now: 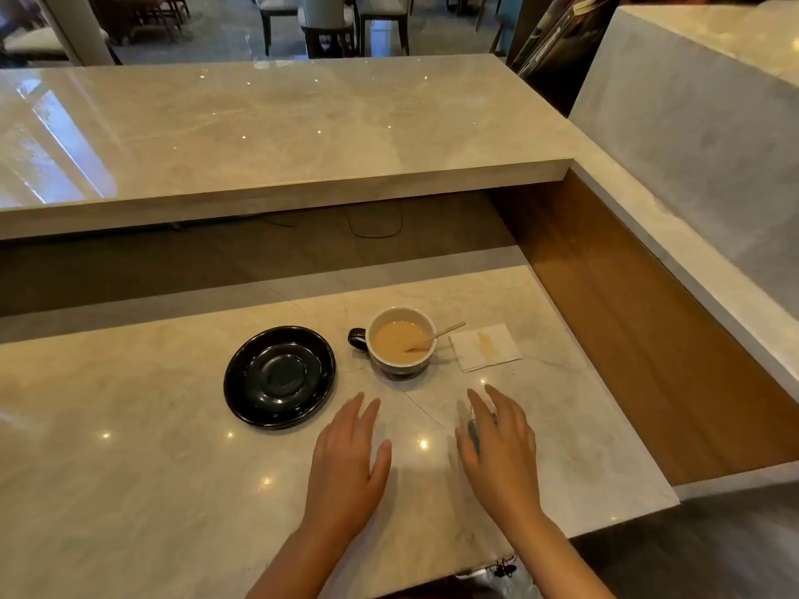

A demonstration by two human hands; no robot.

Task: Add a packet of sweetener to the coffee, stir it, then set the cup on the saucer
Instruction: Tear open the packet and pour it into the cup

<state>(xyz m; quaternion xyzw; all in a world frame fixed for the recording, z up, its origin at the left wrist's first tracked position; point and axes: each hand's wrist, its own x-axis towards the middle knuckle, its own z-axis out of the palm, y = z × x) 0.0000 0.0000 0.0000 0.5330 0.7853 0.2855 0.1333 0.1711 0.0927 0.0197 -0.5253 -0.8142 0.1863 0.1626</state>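
Cup (400,341): stands on the pale marble tabletop (129,490), handle turned to the left, filled with light-brown milky coffee (397,337).
Spoon (434,338): rests in the coffee, its handle leaning out over the cup's right rim toward the napkin.
Saucer (279,376): black and glossy, bare, just left of the cup and apart from it (a narrow strip of marble shows between them).
Napkin (485,347): white square just right of the cup, with a tan stain near its middle.
Left hand (346,462): flat and palm-down over the tabletop, fingers straight and slightly spread, nothing in it; it lies nearer the person than the saucer and cup, fingertips pointing toward the gap between the two.
Right hand (499,449): palm-down, fingers loosely extended, blurred; a small grey-blue thing (474,434) shows at the thumb side under the palm, possibly the sweetener packet (too blurred to say what it is, or whether the hand grips it).
Cup relative to hands: farther from the person than both, lying between their fingertips' lines and well clear of either hand; neither touches it.
Raised counter (259,136): a higher marble ledge runs behind the tabletop.
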